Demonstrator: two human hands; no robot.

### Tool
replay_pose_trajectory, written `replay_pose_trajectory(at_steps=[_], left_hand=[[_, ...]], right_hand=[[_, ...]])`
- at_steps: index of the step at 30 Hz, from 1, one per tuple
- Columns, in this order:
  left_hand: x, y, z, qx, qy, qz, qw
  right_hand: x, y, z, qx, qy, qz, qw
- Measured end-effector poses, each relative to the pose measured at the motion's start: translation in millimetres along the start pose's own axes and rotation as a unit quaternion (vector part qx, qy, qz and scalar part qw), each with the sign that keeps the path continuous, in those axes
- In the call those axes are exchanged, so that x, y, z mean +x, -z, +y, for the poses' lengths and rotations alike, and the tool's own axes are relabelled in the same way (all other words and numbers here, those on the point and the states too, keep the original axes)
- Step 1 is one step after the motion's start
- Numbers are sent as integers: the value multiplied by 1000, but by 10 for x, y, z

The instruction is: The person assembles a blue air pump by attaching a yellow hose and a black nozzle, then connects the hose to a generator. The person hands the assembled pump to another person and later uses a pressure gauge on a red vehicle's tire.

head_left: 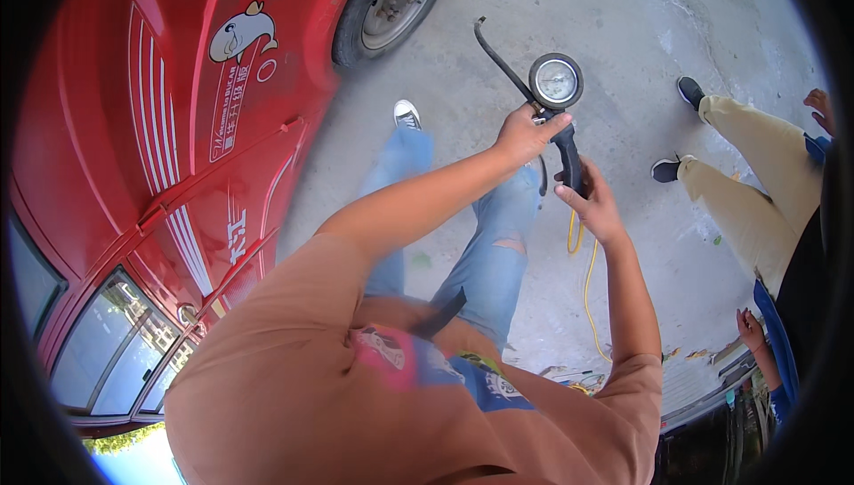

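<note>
Both my hands hold a black tire inflator [566, 149] with a round dial gauge [556, 81] at its top. My left hand [527, 135] grips it just below the gauge, thumb laid across the neck. Around the lower end of the handle, my right hand [594, 204] is closed, with fingers partly hidden behind it. From beside the gauge a thin black hose [503, 64] reaches up and left, its metal tip free in the air. A yellow air hose [587, 294] hangs below the handle and runs down along the ground.
A red vehicle [178, 129] stands along the left, its wheel [391, 7] at the top. On the right, another person in beige trousers [756, 165] stands close by, hands at their sides. Grey concrete [640, 49] lies underfoot. Dark clutter [712, 445] sits at the lower right.
</note>
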State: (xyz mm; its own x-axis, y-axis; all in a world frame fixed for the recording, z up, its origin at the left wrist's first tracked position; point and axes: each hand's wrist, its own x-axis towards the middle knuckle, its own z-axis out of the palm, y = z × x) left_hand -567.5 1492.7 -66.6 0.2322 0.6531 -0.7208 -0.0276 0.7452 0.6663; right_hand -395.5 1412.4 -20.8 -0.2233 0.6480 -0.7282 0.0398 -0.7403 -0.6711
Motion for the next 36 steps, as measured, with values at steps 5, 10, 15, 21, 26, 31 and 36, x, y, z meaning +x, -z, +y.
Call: replay_pose_trajectory(at_steps=[5, 10, 15, 21, 26, 31, 36], left_hand=[[746, 515, -296, -11, -50, -50, 997], [1617, 1365, -845, -320, -62, -5, 945], [2660, 2497, -1552, -453, -4, 229, 862], [3447, 2897, -2012, 52, -18, 376, 925], [3794, 2898, -2227, 199, -58, 452, 867], [3844, 2966, -2332, 202, -59, 488, 847], [3913, 3126, -2469, 202, -80, 500, 838]], right_hand=[[1061, 187, 588, -9, -10, -61, 998], [2053, 574, 959, -85, -91, -197, 972], [3037, 1032, 1898, -219, -211, -268, 914], [4741, 738, 2165, -664, -6, -214, 716], [6127, -643, 1015, -327, 200, -78, 920], [7015, -1568, 781, -329, 199, -43, 922], [7065, -1911, 895, -168, 99, -62, 979]])
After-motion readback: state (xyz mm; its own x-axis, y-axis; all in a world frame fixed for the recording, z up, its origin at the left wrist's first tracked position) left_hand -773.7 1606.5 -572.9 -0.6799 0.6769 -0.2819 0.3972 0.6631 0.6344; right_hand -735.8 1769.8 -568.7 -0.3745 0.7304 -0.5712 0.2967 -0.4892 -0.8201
